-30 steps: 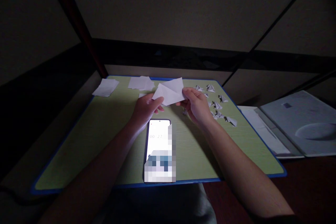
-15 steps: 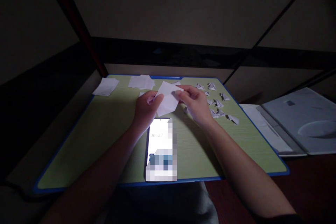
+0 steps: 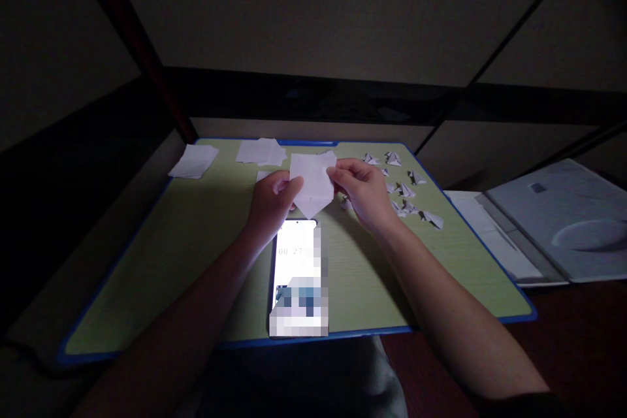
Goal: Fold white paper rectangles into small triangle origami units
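Observation:
Between my two hands, above the table, I hold a white sheet of paper [image 3: 313,177] whose lower edge comes to a folded point facing me. My left hand [image 3: 274,199] pinches its left edge, thumb on top. At the right edge, the thumb and fingers of my right hand [image 3: 361,188] grip it. Just below the paper lies a phone [image 3: 294,269] with a lit screen showing a timer. Several small folded paper pieces [image 3: 405,190] are scattered to the right of my right hand.
A green table [image 3: 196,255] with a blue rim carries everything. Toward the back left lie one paper stack [image 3: 194,162] and another paper pile [image 3: 262,151]. An opened white box [image 3: 563,222] with papers sits beyond the right edge. A panelled wall [image 3: 313,13] rises behind.
The paper has turned in my hands from a tilted position to an upright one, its point now facing down toward me. Both hands keep their hold. The view has shifted slightly.

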